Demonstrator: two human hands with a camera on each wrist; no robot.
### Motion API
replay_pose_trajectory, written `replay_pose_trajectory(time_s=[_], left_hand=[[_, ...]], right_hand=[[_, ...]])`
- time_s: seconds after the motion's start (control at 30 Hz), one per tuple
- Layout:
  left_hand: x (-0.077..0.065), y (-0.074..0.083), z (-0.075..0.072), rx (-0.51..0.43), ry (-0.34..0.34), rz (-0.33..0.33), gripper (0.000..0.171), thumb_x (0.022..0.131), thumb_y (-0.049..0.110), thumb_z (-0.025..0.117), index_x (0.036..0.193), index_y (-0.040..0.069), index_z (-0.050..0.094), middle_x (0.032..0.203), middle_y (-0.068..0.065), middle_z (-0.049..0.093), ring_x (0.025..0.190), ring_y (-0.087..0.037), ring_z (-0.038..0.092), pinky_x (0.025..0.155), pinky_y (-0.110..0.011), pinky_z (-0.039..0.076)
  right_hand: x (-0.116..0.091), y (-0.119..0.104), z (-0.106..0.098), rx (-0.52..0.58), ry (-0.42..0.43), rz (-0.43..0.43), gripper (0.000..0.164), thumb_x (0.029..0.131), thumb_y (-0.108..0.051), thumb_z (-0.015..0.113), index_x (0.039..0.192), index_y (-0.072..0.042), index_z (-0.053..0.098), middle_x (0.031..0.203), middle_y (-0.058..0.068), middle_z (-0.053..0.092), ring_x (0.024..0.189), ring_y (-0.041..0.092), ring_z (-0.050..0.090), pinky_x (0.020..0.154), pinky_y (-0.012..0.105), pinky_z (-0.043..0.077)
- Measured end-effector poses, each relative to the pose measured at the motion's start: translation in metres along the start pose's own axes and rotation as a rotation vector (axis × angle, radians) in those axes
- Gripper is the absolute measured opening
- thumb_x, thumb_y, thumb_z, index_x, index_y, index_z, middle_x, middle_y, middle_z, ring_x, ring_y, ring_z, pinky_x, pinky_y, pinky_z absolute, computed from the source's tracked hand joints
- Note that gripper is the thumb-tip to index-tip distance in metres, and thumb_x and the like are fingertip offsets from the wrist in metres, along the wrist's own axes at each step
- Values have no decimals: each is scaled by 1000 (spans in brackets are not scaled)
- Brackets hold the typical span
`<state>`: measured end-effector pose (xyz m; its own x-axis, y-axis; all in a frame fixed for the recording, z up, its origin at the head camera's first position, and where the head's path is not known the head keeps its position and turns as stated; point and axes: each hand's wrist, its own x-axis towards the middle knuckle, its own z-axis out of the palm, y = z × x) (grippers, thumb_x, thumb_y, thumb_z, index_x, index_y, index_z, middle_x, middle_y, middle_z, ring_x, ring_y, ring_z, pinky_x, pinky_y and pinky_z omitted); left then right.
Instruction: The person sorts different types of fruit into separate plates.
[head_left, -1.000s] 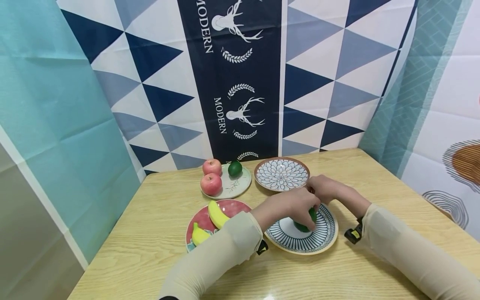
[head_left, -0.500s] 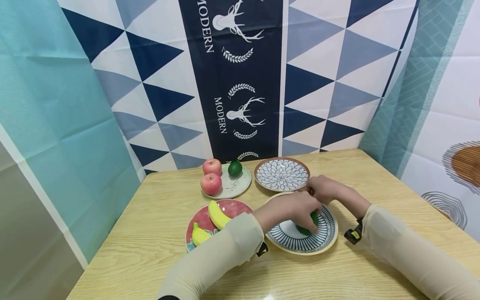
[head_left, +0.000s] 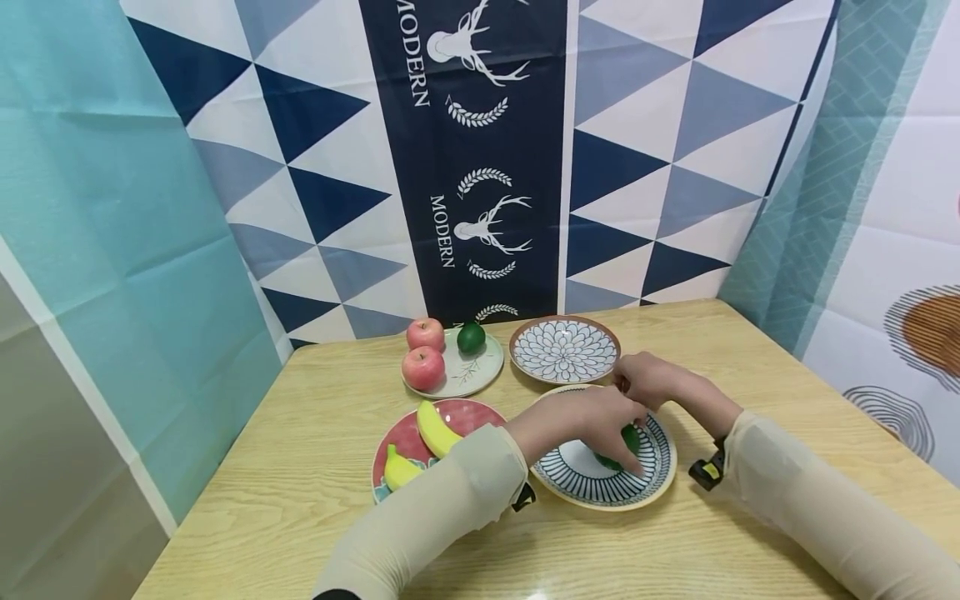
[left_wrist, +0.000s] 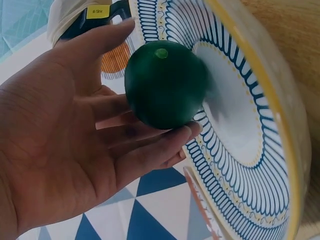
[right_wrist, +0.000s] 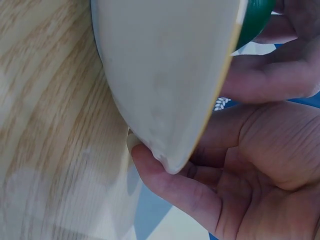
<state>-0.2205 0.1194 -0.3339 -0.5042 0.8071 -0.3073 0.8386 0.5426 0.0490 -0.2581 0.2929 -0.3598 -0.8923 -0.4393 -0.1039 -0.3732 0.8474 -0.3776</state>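
A smooth dark green fruit (left_wrist: 167, 85), like a lime with a pale stem spot, sits on the blue-and-white striped plate (head_left: 660, 471) with a yellow rim. My left hand (head_left: 592, 421) reaches over that plate; in the left wrist view its fingers lie loosely along the fruit, and the thumb stands apart from it. At the plate's far right edge, my right hand (head_left: 648, 379) pinches the rim. The right wrist view shows a finger (right_wrist: 175, 187) curled under the plate's edge.
A red plate (head_left: 468, 412) with two bananas (head_left: 437, 431) lies left, partly behind my left sleeve. Farther back, a pale plate (head_left: 491, 367) bears two apples (head_left: 423, 367) and another green fruit (head_left: 471, 338). Beside it stands a brown-rimmed, petal-patterned plate (head_left: 564, 350). A patterned cloth hangs behind the table.
My left hand's fingers have spread and loosened from the green fruit, which has shifted slightly right and toward me on the plate. My right hand stays at the rim.
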Motion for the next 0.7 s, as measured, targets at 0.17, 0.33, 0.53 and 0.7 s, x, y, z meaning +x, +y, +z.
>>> replay_pose_trajectory(time_s=[0.17, 0.33, 0.53, 0.7], left_hand=[[-4, -3, -3, -1, -9, -15, 76, 89, 61, 79, 152, 27, 55, 139, 14, 57, 117, 2, 51, 101, -16, 41], [-7, -8, -4, 5, 1, -10, 73, 88, 61, 80, 148, 25, 58, 134, 13, 59, 116, 0, 51, 100, -18, 42], [-13, -16, -9, -37, 9, -14, 69, 87, 58, 82, 143, 23, 61, 127, 13, 61, 110, 0, 54, 94, -18, 44], [-21, -26, -16, -49, 29, -32, 77, 87, 58, 82, 150, 21, 58, 139, 10, 64, 119, -3, 57, 100, -20, 45]], right_hand=[[1, -1, 1, 23, -11, 27, 7, 88, 1, 71, 94, -2, 68, 86, 5, 64, 76, 20, 58, 61, 30, 51], [2, 0, 2, 33, -15, 52, 8, 88, 3, 71, 92, -3, 68, 85, 5, 63, 75, 20, 58, 59, 28, 49], [1, 0, 4, 41, -19, 52, 13, 87, 3, 74, 90, -7, 65, 82, 4, 59, 72, 18, 56, 58, 28, 45], [1, -1, 2, 2, -3, 22, 13, 89, -1, 75, 89, -7, 64, 79, 3, 55, 71, 17, 51, 62, 31, 41]])
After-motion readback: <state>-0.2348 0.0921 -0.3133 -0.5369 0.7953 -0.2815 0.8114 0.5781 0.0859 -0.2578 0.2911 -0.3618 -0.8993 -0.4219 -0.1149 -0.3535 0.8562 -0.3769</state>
